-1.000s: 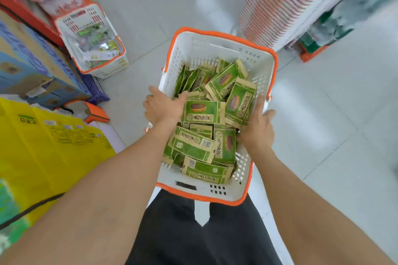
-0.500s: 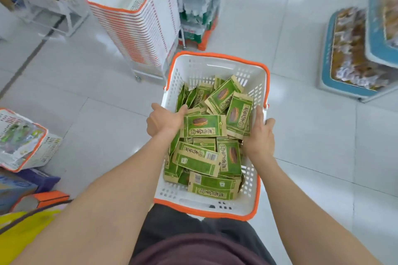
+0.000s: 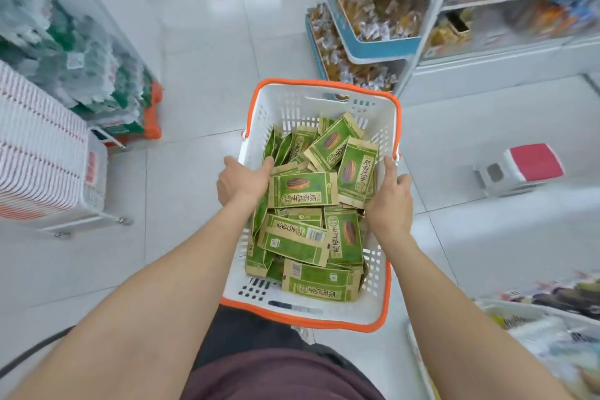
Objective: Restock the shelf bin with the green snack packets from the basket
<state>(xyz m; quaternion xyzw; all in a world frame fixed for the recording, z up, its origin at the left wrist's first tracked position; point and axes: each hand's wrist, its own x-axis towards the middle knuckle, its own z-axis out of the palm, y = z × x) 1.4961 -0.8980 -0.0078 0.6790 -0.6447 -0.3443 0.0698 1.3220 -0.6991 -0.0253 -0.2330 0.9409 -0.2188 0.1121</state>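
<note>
Shelf goods (image 3: 519, 19) upper rt blurred; basket stack (image 3: 39, 156) cut by left edge; lower green snack packets (image 3: 256, 263) in basket (image 3: 324, 107) buried.

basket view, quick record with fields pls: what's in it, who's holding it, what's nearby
basket: white with an orange rim, held in front of the body
contents: green snack packets, many, loosely piled
left hand: grips the left side, thumb inside
right hand: grips the right side
ahead right: blue tiered shelves of wrapped snacks
far left: stack of baskets
restocking: not yet begun, no packet in either hand
</note>
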